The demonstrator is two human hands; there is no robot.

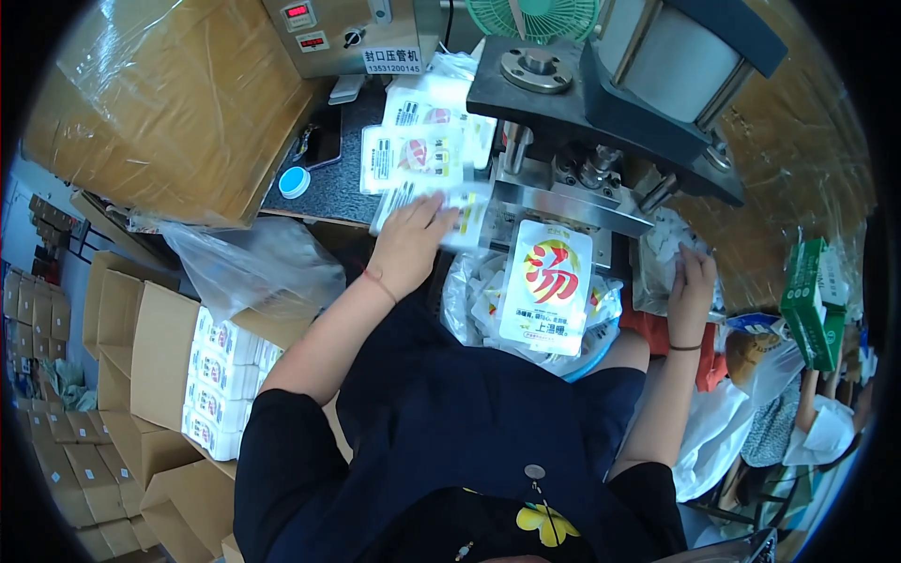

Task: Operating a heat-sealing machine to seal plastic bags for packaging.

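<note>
My left hand (408, 246) reaches over the table's front edge with its fingers closed on a white printed pouch (471, 211), which is smeared by motion. Beyond it, more pouches (413, 155) lie overlapped on the dark tabletop. One pouch with large red lettering (547, 291) sits face up in front of the metal jaw of a press machine (572, 205). My right hand (693, 286) is at a clear bin (649, 286) holding small whitish pieces. Its fingers are bent together at the bin; what they pinch, if anything, is hidden.
Below the red-lettered pouch stands a blue-rimmed basket (593, 361) of filled pouches. A control box (347, 38), a green fan (533, 17), a phone (326, 139) and a blue-lidded jar (295, 182) stand behind. An open carton (164, 352) of packs is left; a green box (809, 305) is right.
</note>
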